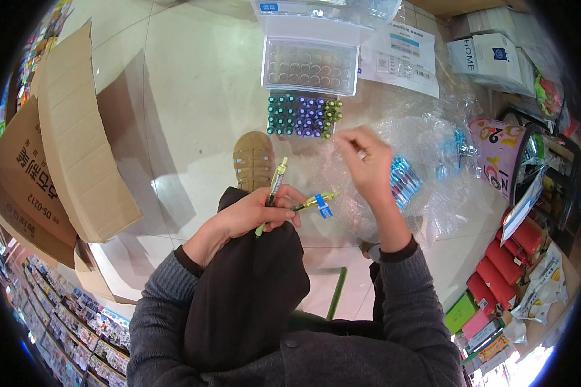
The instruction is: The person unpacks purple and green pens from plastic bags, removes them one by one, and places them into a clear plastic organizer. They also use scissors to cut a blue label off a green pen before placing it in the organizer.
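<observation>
My left hand (259, 210) holds two yellow-green click pens above my knee. One pen (277, 181) stands nearly upright; the other pen (314, 200) points right and carries a blue tag (323, 207). Slightly blurred, my right hand (365, 159) is raised near the pen rack's lower right, fingers bent; whether anything is between them cannot be told. The rack holds rows of teal pens (281, 115), purple pens (311, 117) and yellow-green pens (332, 116). Behind it is a clear plastic display box (310, 67) with round holes. Blue pens (404, 181) lie bundled in clear wrap right of my right hand.
Bubble wrap (368, 213) spreads over the floor at right. An opened cardboard box (87, 145) stands at left. A printed sheet (406, 58) lies beside the display box. Red pouches (498, 266) and a pink printed bag (496, 150) line the right side; stocked shelves (72, 314) are at lower left.
</observation>
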`<action>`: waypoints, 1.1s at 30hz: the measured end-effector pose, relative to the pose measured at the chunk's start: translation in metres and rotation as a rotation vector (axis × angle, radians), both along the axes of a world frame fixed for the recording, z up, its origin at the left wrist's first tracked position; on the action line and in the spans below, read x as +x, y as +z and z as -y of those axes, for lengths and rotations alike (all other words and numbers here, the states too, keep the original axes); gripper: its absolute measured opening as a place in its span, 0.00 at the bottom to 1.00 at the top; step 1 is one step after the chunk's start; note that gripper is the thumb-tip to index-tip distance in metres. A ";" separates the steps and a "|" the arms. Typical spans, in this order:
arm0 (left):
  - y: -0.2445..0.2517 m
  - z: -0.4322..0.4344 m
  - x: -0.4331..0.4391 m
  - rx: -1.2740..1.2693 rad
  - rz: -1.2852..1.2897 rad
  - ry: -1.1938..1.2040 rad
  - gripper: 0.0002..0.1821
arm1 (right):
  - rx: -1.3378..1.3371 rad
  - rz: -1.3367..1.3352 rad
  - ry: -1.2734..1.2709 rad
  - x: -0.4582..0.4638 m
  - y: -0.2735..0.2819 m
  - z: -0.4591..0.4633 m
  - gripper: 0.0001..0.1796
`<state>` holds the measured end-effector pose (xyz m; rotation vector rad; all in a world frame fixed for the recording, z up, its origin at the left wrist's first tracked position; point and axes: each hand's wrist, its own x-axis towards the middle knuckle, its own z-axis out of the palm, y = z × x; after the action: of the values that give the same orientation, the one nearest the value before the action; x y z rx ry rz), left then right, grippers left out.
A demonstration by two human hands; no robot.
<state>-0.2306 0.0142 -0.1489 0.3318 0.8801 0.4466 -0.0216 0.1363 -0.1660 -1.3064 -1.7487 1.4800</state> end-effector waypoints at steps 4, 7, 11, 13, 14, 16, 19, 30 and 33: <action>0.003 -0.002 0.001 0.015 0.011 -0.144 0.15 | -0.608 -0.240 0.200 -0.007 0.005 0.020 0.10; 0.004 -0.003 0.002 0.024 0.024 -0.196 0.14 | -0.655 -0.269 0.259 -0.013 0.004 0.025 0.11; 0.003 -0.003 0.003 -0.048 0.011 -0.163 0.14 | -0.612 -0.274 0.105 -0.014 0.001 0.030 0.10; 0.001 -0.001 0.002 -0.076 0.002 -0.135 0.13 | -0.535 -0.244 -0.031 -0.008 0.000 0.029 0.09; 0.000 0.000 0.001 -0.076 -0.005 -0.120 0.13 | -0.434 -0.265 -0.146 0.000 0.001 0.026 0.09; -0.003 0.002 0.001 -0.076 -0.011 -0.086 0.13 | -0.254 -0.281 -0.324 0.021 0.002 0.017 0.07; -0.007 0.003 0.001 -0.076 -0.001 -0.030 0.12 | 0.032 -0.125 -0.497 0.042 0.001 0.009 0.05; -0.007 0.004 0.001 -0.187 -0.027 0.122 0.18 | 0.721 0.135 -0.201 0.017 -0.023 -0.003 0.09; -0.006 0.004 -0.001 -0.231 -0.040 0.187 0.19 | 0.729 0.126 -0.149 0.011 -0.030 -0.006 0.09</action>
<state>-0.2314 0.0105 -0.1553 0.0459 0.9959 0.5064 -0.0107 0.1427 -0.1959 -1.1049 -1.9468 0.5789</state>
